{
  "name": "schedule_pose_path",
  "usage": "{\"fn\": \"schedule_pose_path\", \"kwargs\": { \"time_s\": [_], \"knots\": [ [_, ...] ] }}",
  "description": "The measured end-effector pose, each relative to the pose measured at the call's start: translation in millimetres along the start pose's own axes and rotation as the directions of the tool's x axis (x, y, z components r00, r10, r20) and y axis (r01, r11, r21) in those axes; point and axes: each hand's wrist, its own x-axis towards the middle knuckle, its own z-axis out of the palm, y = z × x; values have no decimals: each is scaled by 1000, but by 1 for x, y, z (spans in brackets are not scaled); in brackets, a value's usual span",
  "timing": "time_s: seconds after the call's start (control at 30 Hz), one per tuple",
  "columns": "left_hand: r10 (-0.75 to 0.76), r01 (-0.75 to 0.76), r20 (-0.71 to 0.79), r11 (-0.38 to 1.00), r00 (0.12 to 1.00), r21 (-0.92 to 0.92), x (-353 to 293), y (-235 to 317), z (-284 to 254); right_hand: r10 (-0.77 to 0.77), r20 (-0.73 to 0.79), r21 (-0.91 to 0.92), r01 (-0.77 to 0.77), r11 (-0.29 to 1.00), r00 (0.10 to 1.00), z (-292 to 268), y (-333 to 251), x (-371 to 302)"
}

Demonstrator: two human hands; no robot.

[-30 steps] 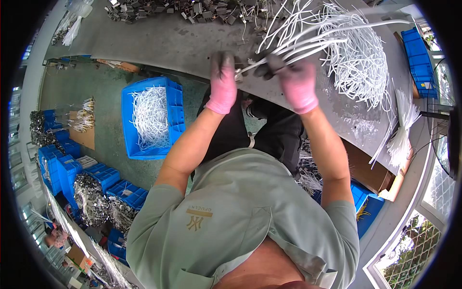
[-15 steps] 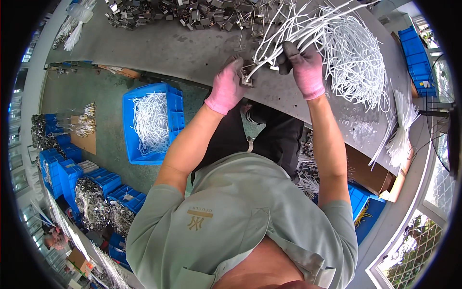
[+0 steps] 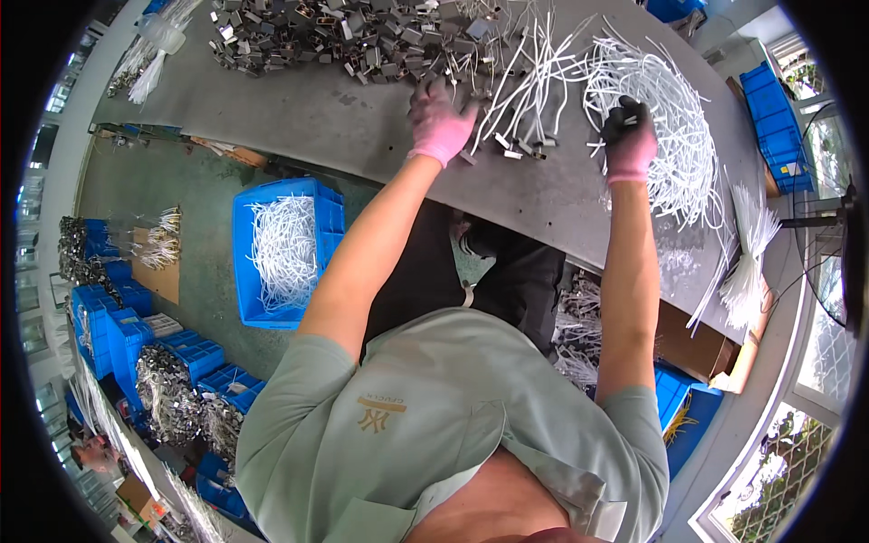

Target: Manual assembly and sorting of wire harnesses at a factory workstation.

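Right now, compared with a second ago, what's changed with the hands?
The left hand has moved forward, toward the pile of metal pieces, and the right hand rightward, to the heap of white wires. They have let go of the wired metal piece held between them. The blue bin stays put.

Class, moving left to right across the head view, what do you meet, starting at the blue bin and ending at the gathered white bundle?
Blue bin, left hand, fanned-out white wires between the hands, right hand, gathered white bundle.
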Motion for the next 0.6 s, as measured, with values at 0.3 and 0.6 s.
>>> {"fn": "schedule_pose_path", "kwargs": {
  "time_s": [0.3,0.6],
  "knots": [
    [-72,73,44,997,996,-10,-11,-88,-9,348,189,-481,-222,848,918,86,91,-83],
    [-322,494,461,809,827,-320,-193,-109,-155,356,327,-167,-318,933,875,132,255,-50]
  ]
}}
